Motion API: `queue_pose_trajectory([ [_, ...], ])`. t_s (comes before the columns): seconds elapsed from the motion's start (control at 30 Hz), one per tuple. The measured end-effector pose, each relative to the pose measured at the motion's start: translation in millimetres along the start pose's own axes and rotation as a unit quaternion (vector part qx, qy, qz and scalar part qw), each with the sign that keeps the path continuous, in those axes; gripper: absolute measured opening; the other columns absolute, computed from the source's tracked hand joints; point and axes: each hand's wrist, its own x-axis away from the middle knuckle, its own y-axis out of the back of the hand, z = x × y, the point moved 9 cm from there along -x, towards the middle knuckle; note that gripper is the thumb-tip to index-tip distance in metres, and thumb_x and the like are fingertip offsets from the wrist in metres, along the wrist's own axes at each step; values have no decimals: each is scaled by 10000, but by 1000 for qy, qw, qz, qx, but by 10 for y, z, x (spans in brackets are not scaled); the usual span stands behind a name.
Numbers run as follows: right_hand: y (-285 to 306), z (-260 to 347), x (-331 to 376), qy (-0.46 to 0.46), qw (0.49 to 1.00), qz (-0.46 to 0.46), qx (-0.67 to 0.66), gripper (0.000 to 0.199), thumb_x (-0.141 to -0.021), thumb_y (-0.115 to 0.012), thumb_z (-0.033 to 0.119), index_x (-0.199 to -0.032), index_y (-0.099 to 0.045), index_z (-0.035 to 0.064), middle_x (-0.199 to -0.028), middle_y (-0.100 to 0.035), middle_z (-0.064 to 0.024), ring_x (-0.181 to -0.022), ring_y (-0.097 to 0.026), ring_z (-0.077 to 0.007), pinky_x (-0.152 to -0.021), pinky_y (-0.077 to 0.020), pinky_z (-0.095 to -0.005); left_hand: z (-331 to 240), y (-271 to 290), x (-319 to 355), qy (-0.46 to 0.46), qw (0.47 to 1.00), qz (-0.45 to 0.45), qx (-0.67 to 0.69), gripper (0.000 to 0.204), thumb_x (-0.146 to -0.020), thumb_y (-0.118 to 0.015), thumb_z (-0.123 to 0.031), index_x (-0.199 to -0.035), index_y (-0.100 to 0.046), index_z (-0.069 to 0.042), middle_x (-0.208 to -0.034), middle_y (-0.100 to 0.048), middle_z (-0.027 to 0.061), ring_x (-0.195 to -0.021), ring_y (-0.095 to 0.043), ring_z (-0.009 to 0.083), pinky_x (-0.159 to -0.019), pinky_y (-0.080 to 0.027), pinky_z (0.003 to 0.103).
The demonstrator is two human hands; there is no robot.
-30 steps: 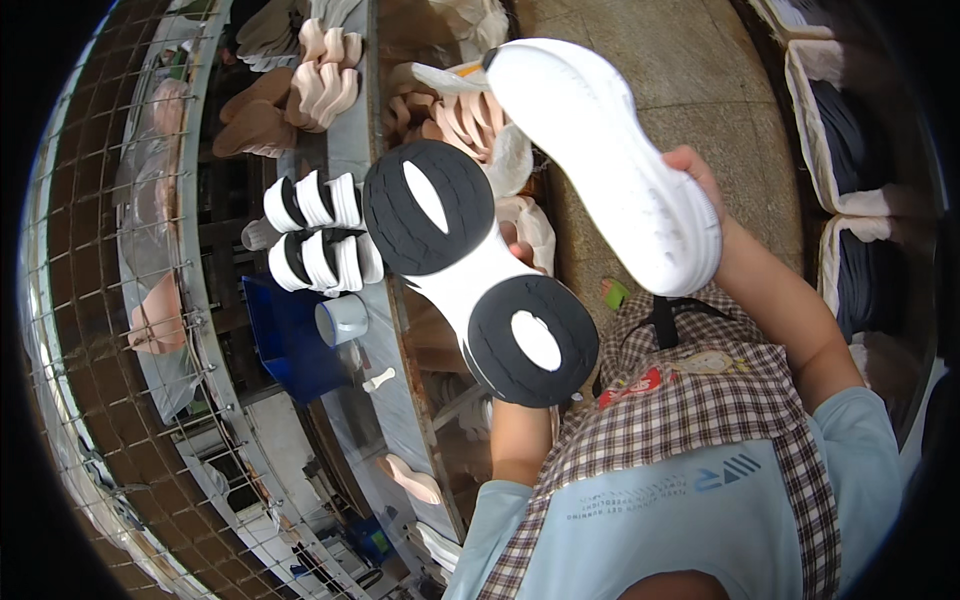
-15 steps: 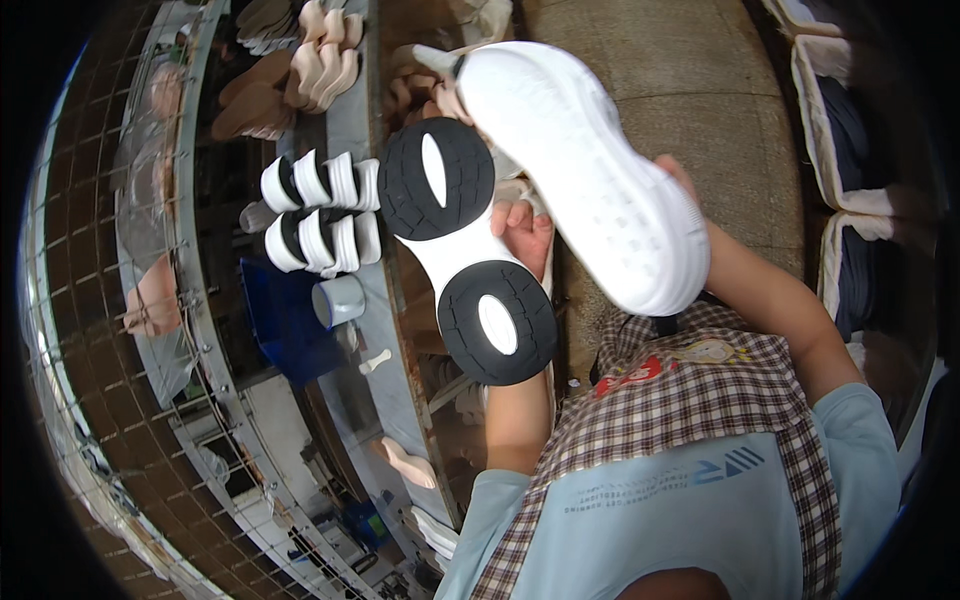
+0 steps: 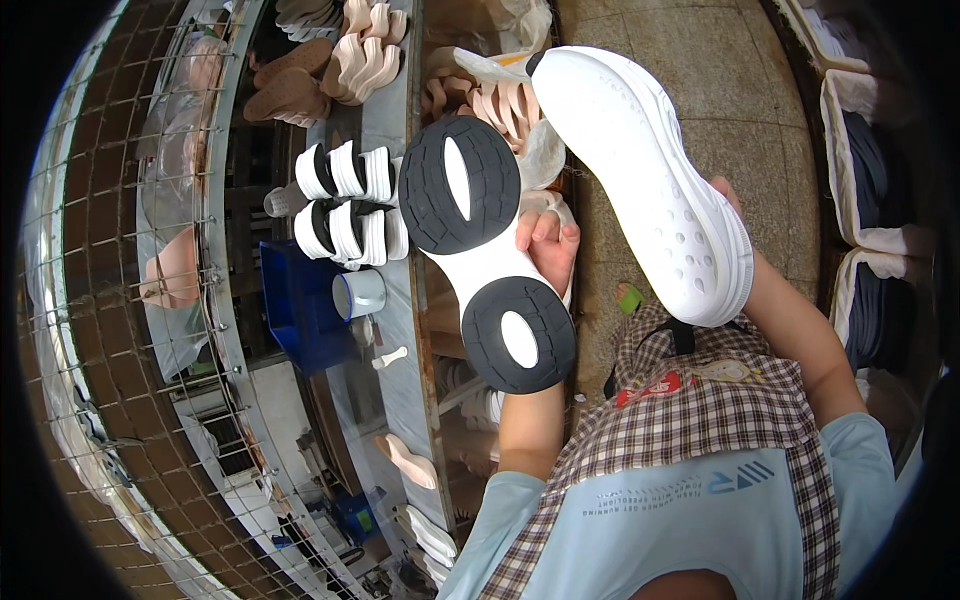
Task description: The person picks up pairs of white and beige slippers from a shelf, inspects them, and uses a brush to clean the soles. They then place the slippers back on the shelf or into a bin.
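Note:
My left hand (image 3: 548,245) grips a shoe sole (image 3: 485,265) by its narrow white middle, fingers curled over the edge. That sole's underside shows, with two black treaded rubber pads, each with a white oval in it. To its right, my right hand (image 3: 728,195) is mostly hidden behind a second, white shoe sole (image 3: 640,180), with only part of it showing at the outer edge. This sole turns its dimpled inner face up and has a small black tip at the far end. The two soles are held up side by side, slightly apart.
Along the grey bench (image 3: 400,300) at the left stand white soles in stacks (image 3: 350,172), a blue-rimmed mug (image 3: 360,293), a small brush (image 3: 390,357) and a beige sole (image 3: 408,460). Beyond are a blue bin (image 3: 285,320) and wire mesh (image 3: 120,330). Lined boxes (image 3: 850,240) line the right side.
The whole view has shifted, so both soles and the bench sit further right. The white sole, blurred before, is now sharp, with its dimples plain. Both hands keep their holds.

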Motion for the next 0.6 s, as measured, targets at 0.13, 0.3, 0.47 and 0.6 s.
queue_pose_trajectory([
  [0.13, -44, -2, -9, -5, 999, 14, 46, 630, -704, -479, 252, -1251, -486, -59, -1065, -632, -228, -907, -665, -318, -812, -568, -409, 2, -83, -33, 7, 999, 2, -36, 169, -910, -507, -247, -1055, -535, -164, -848, -452, -19, -963, -423, 149, -1036, -265, 447],
  [0.3, -24, 72, -79, 88, 965, -34, 245, 793, -682, -518, 224, -1400, -279, -13, -1265, -504, -251, -1070, -593, -339, -883, -534, -406, -143, 215, 192, -18, 866, -380, -325, 229, -931, -519, -239, -1129, -535, -126, -1049, -539, 30, -996, -521, 217, -927, -426, 410],
  [0.47, 27, -142, -360, 43, 956, -39, 286, 811, -703, -577, 194, -1415, -240, -1, -1333, -413, -216, -1202, -480, -312, -1001, -438, -401, -68, 324, 132, 108, 829, -443, -323, 440, -937, -520, -188, -1327, -404, -22, -1208, -535, 122, -1041, -575, 208, -833, -520, 329],
  [0.6, 82, -199, -527, 23, 967, -54, 247, 719, -728, -513, 137, -1394, -273, 11, -1316, -445, -197, -1187, -504, -284, -1019, -422, -409, -235, 440, 93, 146, 817, -461, -315, 449, -937, -520, -182, -1336, -392, -21, -1208, -536, 126, -1031, -579, 212, -829, -522, 327],
])
